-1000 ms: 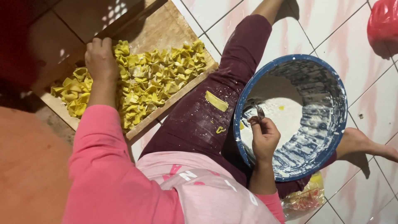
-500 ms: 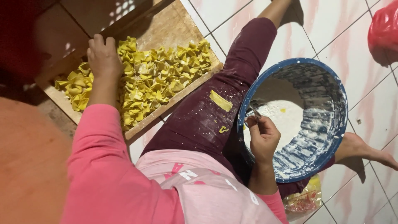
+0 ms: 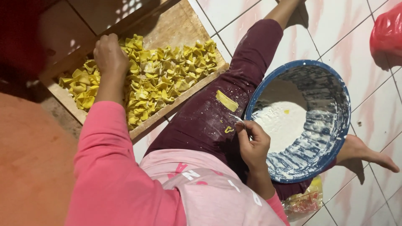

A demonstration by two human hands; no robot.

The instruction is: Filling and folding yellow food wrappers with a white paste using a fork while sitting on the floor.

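My left hand (image 3: 109, 54) rests knuckles-up on a heap of yellow folded dumplings (image 3: 159, 79) that covers a wooden board (image 3: 176, 25) on the floor. My right hand (image 3: 252, 144) is closed around a small metal utensil (image 3: 238, 119) at the near rim of a blue bowl (image 3: 335, 90) holding white filling (image 3: 282, 125). A yellow strip of dough (image 3: 226, 101) lies on my maroon trouser leg (image 3: 234, 79), with a smaller yellow scrap (image 3: 228, 129) just below it.
White floor tiles (image 3: 335, 29) with pink streaks surround me. A red plastic bag (image 3: 387, 31) sits at the top right. A clear bag with yellow contents (image 3: 303, 203) lies under the bowl. My bare foot (image 3: 368, 152) pokes out to the bowl's right.
My right hand has drawn back out of the bowl to its near rim, toward my leg. My left hand has stayed on the dumplings.
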